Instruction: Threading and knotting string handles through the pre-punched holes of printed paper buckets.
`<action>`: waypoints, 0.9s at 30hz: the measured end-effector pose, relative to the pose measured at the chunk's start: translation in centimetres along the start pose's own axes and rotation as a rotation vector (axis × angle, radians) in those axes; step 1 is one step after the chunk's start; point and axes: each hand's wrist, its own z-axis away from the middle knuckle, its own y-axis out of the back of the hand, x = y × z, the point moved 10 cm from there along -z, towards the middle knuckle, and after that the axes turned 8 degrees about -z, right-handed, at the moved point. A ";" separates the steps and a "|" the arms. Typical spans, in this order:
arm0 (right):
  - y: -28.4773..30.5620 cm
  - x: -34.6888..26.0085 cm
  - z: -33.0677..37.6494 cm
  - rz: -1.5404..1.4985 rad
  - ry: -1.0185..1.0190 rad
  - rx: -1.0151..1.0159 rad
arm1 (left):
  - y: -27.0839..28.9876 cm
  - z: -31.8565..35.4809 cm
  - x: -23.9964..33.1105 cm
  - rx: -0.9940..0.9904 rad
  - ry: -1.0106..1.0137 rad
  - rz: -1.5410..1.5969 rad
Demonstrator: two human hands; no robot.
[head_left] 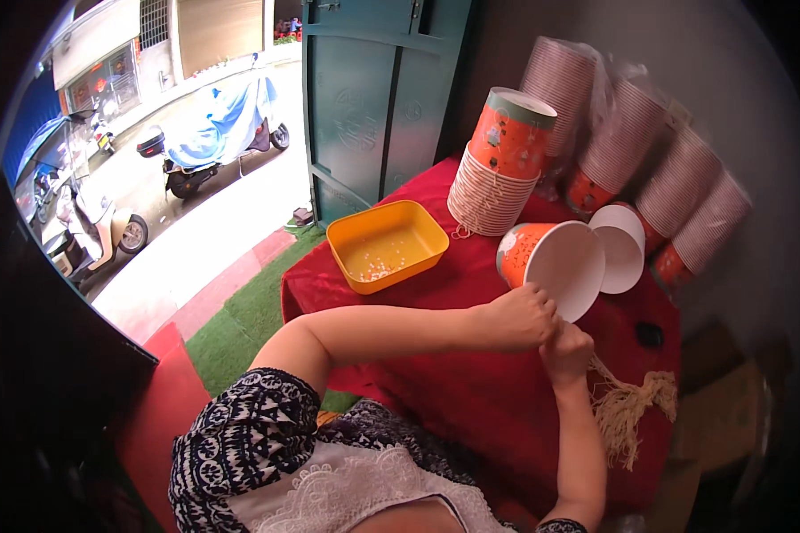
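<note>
2 hands meet at the rim of 1 orange paper bucket, and everything else is placed here relative to that bucket. Below and around it spreads the red tablecloth, the largest thing in view. Behind the bucket, toward the wall, lean 4 or so long sleeves of nested buckets in clear wrap. To the bucket's upper left stands 1 shorter stack of buckets, upright, with string hanging at its base. Further left of the bucket sits 1 yellow plastic tub holding a few small pale bits. Just right of the bucket lies a second, white-lined bucket, touching it. Below and right of the bucket lies a bundle of pale strings.

The bucket is tipped on its side, mouth toward the person, white inside, orange with light specks outside. The left hand is closed, pinching the lower rim; the right hand is closed just beneath it, apparently on something thin, though what it grips I cannot tell. The work looks like fitting a string at the rim; it should go best with the left hand holding the rim steady and the pull kept gentle, so the paper does not tear.
</note>
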 end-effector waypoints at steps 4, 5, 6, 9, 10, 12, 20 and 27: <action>-1.4 0.0 0.9 0.019 -0.049 -0.027 | -2.6 1.4 1.1 -0.031 -0.001 -0.022; -1.8 0.1 1.1 -0.015 -0.081 -0.068 | -2.6 1.7 1.3 -0.020 0.005 0.008; -2.2 0.2 1.3 -0.049 -0.115 -0.110 | -2.9 1.9 1.4 -0.029 0.016 0.063; -3.7 0.8 2.3 -0.256 -0.251 -0.326 | -3.9 2.1 1.7 -0.081 0.070 0.168; -4.1 0.6 2.3 -0.309 -0.281 -0.381 | -5.2 2.4 1.5 -0.129 0.079 0.191; -5.2 1.0 2.9 -0.347 -0.369 -0.572 | -7.2 2.4 1.3 -0.259 0.112 0.307; -5.0 2.4 1.9 -0.486 -0.379 -0.558 | -8.7 2.0 -1.9 -0.228 0.372 0.767; -5.4 2.4 3.1 -0.484 -0.397 -0.614 | -10.5 2.3 -2.2 -0.358 0.498 0.902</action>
